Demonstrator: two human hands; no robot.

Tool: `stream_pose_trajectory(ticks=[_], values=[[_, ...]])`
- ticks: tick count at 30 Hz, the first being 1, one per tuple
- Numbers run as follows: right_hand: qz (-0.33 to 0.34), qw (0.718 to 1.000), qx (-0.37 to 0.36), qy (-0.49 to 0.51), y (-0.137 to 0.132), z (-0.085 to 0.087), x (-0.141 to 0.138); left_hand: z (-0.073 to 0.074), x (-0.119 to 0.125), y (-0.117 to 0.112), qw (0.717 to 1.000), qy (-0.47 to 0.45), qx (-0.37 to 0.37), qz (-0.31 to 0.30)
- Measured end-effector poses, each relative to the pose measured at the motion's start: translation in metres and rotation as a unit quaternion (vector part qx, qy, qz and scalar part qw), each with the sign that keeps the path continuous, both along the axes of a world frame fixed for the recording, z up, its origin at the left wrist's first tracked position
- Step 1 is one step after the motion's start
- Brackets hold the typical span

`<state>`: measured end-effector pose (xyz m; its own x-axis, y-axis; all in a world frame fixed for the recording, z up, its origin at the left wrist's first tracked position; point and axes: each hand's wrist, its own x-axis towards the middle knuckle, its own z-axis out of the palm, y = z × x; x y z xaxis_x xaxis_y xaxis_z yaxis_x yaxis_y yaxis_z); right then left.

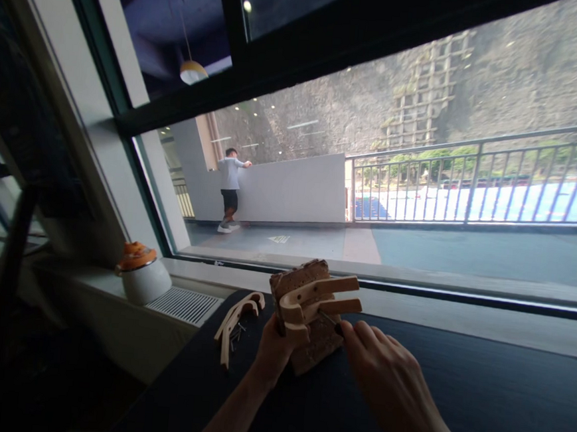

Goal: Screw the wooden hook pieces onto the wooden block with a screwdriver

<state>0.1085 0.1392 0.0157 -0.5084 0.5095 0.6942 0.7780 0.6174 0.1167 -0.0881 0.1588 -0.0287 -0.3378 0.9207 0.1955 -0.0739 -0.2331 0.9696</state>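
Observation:
My left hand (275, 351) is closed around a brown rough-surfaced block (315, 351) and the curved light-wood pieces (307, 294) lying against it. Two straight ends of these pieces stick out to the right, with dark holes in the wood. In my closed right hand (382, 356) is a screwdriver (338, 326), its thin metal shaft pointing left at the lower wooden piece. Whether its tip sits in a screw is too small to tell. Two more curved wooden pieces (232, 325) lie on the table left of my hand, with several screws (237, 337) beside them.
The dark table (480, 384) stands against a window sill (411, 307). To the left, a white pot with an orange top (144, 278) rests on a ledge near a vent grille (186, 306). Beyond the glass, a person (229, 188) stands by a low white wall (295, 190).

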Motion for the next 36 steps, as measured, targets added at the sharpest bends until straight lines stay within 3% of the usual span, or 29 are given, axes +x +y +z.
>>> stream_pose_trajectory(ticks=[5,8,12,14,16,20,24,27,32,36], values=[[0.003,0.999,-0.035,0.017,-0.006,-0.001,-0.006,0.009,-0.008,-0.011,0.999,0.041,0.016,0.000],[-0.004,0.989,-0.134,0.063,-0.008,-0.001,-0.007,0.015,-0.010,-0.016,0.999,0.038,0.030,-0.009],[-0.007,0.923,-0.345,0.169,-0.006,0.006,-0.006,0.018,-0.009,-0.017,0.998,0.022,0.060,0.027],[0.004,0.895,-0.398,0.200,-0.005,0.010,-0.005,0.018,-0.008,-0.017,0.997,0.019,0.068,0.040],[-0.004,0.896,-0.400,0.194,-0.005,0.012,-0.005,0.017,-0.007,-0.017,0.998,0.016,0.054,0.022],[-0.040,0.950,-0.282,0.127,-0.008,0.010,-0.003,0.010,-0.004,-0.017,1.000,-0.015,-0.006,-0.001],[0.010,0.991,-0.114,0.066,-0.012,0.009,-0.001,0.005,0.000,-0.018,0.998,-0.045,-0.025,-0.022],[0.039,0.997,-0.058,0.036,-0.013,0.008,-0.002,0.003,0.000,-0.019,0.998,-0.052,-0.027,-0.034],[0.019,0.986,-0.144,0.085,-0.011,0.009,-0.004,0.002,-0.001,-0.019,0.998,-0.039,-0.025,-0.031],[-0.018,0.940,-0.289,0.183,-0.008,0.016,-0.001,0.002,0.001,-0.019,0.999,-0.037,-0.021,-0.025]])
